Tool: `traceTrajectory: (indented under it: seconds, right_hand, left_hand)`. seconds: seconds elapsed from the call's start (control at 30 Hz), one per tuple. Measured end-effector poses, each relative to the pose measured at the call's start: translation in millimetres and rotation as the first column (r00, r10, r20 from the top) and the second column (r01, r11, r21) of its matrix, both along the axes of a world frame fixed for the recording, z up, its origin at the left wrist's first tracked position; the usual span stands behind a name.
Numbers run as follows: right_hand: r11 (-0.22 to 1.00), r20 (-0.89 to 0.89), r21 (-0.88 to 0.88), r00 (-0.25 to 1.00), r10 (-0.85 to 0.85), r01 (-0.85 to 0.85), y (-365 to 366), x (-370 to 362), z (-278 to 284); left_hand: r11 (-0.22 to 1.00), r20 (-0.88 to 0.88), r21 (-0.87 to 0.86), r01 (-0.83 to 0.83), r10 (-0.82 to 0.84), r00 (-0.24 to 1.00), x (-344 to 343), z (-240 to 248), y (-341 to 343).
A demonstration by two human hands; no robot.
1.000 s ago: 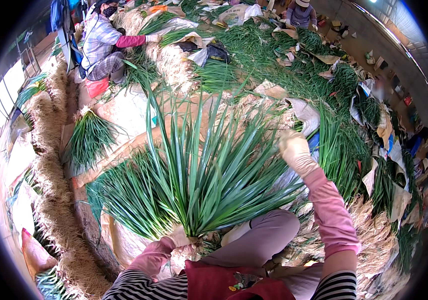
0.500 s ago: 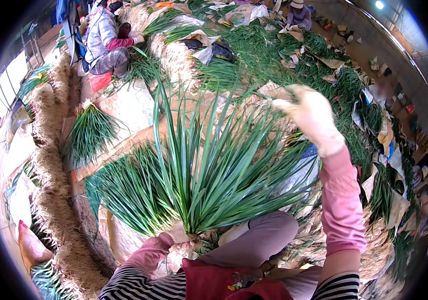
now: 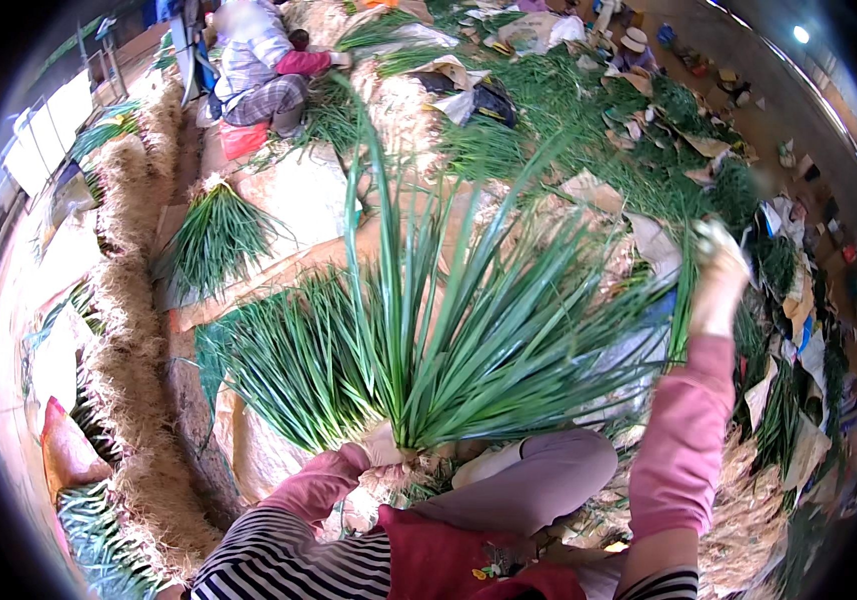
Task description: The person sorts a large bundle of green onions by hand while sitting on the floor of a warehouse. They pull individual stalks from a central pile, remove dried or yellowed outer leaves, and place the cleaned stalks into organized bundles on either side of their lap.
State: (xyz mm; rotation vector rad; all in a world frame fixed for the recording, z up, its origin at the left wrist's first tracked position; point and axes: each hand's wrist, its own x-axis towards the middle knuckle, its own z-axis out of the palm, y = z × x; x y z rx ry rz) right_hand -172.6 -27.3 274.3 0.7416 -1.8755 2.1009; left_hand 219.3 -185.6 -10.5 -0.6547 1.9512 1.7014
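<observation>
My left hand [image 3: 381, 447], in a pale glove, is closed around the base of a large bunch of long-leaved green plants [image 3: 404, 350] above my lap. The leaves fan upward and outward, and pale roots show below the fist. Out to the right, my gloved right hand [image 3: 721, 268] is raised with its fingers closed. A few green stalks [image 3: 684, 300] hang down beside it and seem to be in its grip, though motion blurs the fingertips.
A smaller green bunch [image 3: 217, 240] lies on a pale sheet ahead left. Along the left runs a long row of roots [image 3: 127, 350]. A heap of green plants [image 3: 549, 110] spreads across the back right. A seated co-worker [image 3: 259, 70] handles plants at the far left.
My right hand has swung farther right and slightly down from above the bunch, its fingers closing, with green stalks beside it. My left hand keeps its hold. The view has shifted a little.
</observation>
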Motion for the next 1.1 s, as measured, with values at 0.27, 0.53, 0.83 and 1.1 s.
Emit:
traceTrajectory:
  seconds: [0.27,0.53,0.83,1.1]
  right_hand:
    - [-0.615,-0.078,0.754,0.961,0.267,0.232,190,0,-56]
    - [0.689,-0.746,0.663,0.33,0.578,0.291,-55,149,77]
    - [0.458,-0.593,0.575,-0.04,0.804,0.678,-119,108,35]
    - [0.783,-0.364,0.615,0.848,0.385,-0.092,-62,79,34]
  left_hand:
    - [0.977,-0.054,-0.143,0.157,-0.166,0.985,17,-56,-4]
    - [0.994,-0.154,0.045,-0.104,0.11,0.982,36,-95,4]
    - [0.992,-0.268,-0.105,-0.065,0.034,0.963,37,-89,7]
    - [0.993,-0.12,-0.117,-0.001,-0.013,0.993,17,-21,10]
